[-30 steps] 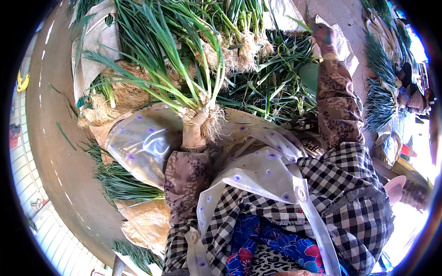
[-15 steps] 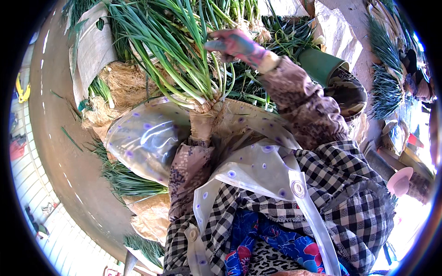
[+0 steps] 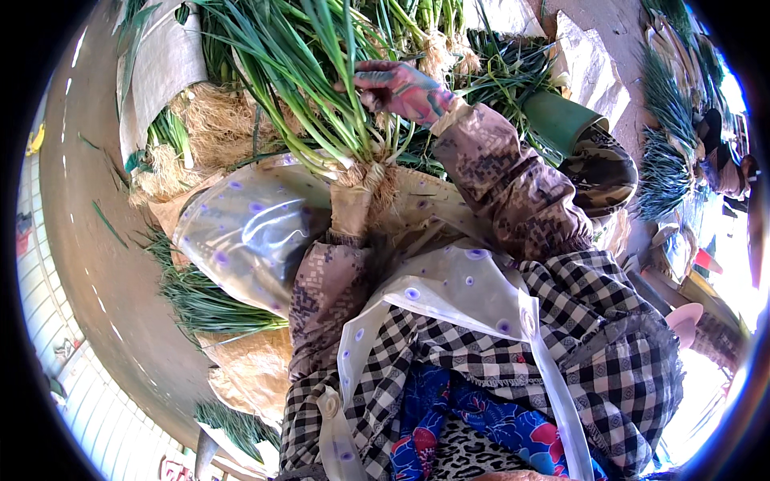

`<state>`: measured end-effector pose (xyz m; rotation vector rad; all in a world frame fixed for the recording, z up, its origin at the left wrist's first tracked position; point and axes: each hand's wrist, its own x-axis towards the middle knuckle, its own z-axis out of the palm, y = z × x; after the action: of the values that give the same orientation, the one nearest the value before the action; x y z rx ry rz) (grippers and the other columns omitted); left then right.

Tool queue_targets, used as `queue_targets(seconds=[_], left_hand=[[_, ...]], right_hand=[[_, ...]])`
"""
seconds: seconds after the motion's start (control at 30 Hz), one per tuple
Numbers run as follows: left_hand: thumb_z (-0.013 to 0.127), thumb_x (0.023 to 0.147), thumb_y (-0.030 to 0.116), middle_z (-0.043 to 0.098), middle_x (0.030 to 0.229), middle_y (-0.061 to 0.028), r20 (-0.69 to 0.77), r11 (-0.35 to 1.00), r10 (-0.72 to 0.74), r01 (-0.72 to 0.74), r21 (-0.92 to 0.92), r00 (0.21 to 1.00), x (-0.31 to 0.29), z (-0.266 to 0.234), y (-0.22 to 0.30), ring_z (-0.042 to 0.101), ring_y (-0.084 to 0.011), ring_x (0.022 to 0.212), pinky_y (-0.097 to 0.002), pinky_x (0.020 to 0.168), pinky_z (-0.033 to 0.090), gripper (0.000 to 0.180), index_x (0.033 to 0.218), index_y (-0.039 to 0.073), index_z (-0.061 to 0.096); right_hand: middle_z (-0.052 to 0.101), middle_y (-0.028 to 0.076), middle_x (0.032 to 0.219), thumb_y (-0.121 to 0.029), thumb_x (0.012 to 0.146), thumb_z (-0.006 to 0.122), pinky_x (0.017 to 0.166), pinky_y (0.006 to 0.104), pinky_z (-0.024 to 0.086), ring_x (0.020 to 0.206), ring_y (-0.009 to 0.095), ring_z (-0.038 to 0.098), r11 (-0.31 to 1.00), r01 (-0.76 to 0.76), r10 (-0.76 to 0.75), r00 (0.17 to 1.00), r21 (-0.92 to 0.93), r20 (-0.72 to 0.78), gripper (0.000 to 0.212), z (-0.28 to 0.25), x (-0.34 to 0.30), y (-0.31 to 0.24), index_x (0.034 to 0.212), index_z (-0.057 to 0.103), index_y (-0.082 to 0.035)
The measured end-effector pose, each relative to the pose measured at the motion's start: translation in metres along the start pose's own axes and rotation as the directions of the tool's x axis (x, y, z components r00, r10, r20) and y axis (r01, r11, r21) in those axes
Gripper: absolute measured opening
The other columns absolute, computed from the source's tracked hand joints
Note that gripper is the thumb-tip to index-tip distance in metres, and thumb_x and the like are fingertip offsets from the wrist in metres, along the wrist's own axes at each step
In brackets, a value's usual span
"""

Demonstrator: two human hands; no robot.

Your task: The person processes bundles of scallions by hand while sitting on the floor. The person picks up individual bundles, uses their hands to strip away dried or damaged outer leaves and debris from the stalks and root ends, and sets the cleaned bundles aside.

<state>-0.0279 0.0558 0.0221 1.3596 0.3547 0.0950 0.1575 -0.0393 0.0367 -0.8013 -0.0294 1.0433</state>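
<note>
A large bunch of green onions (image 3: 321,120), with long green leaves, pale stalks and stringy roots, stands tilted over my lap. My left hand (image 3: 350,210), in a tan glove, is closed around its root end; roots and stalks hide most of the fingers. At the bunch's right side is my right hand (image 3: 407,90), in a colourful patterned glove. Its fingers are bent and closed on some of the leaves, with the fingertips partly behind them. Below the bunch, a clear plastic apron (image 3: 257,232) with purple dots covers my lap.
More green onions with matted roots (image 3: 212,124) lie at the far left beside a pale sheet (image 3: 164,60). Another leafy pile (image 3: 505,72) lies beyond my right hand. A green boot (image 3: 561,120) is at the right. Bundles (image 3: 224,301) lie on the left.
My right hand has moved slightly left and down, in against the leaves. The left hand still holds the bunch, and the whole view has shifted a little.
</note>
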Motion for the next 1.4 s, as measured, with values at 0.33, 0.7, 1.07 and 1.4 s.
queue_targets(seconds=[0.33,0.7,1.07,1.4], left_hand=[[0.060,0.083,0.021,0.050,0.108,-0.0073,-0.019,0.896,-0.114,0.094,-0.433,0.993,-0.001,0.000,-0.006,0.051,-0.0165,0.093,-0.0299,0.079,0.045,0.050,0.124,0.006,0.036],[0.061,0.081,0.009,0.057,0.094,-0.0094,-0.139,0.769,-0.301,0.154,-0.621,0.944,0.000,0.001,0.000,0.059,-0.0203,0.079,-0.0331,0.067,0.053,0.033,0.110,0.004,0.045],[0.057,0.082,0.006,0.057,0.101,-0.0133,-0.173,0.757,-0.300,0.124,-0.641,0.938,0.004,0.002,0.005,0.060,-0.0229,0.083,-0.0336,0.069,0.054,0.034,0.113,0.008,0.044],[0.055,0.083,0.005,0.057,0.099,-0.0140,-0.043,0.707,-0.174,0.094,-0.701,0.984,0.002,-0.005,0.007,0.059,-0.0233,0.083,-0.0322,0.067,0.053,0.032,0.112,0.008,0.043]], right_hand=[[0.059,0.005,0.103,-0.012,0.079,0.063,0.062,0.0201,0.046,0.072,0.007,0.054,0.831,0.091,0.157,0.908,-0.549,0.387,0.039,0.016,-0.011,0.004,0.114,0.051,-0.001],[0.060,0.004,0.070,-0.021,0.072,0.063,0.057,0.0323,0.051,0.064,0.023,0.060,-0.264,0.435,-0.394,0.766,-0.861,0.508,0.009,0.023,-0.062,0.035,0.077,0.063,-0.014],[0.062,0.017,0.092,-0.036,0.077,0.057,0.073,0.0383,0.047,0.086,0.033,0.059,-0.096,-0.743,-0.838,0.419,-0.662,-0.349,0.042,-0.160,-0.191,-0.098,0.106,0.056,-0.006],[0.059,0.004,0.090,-0.046,0.071,0.068,0.060,0.0228,0.047,0.065,0.009,0.055,0.983,-0.060,0.038,0.991,-0.176,-0.127,0.057,-0.022,-0.047,0.030,0.104,0.053,-0.003]])
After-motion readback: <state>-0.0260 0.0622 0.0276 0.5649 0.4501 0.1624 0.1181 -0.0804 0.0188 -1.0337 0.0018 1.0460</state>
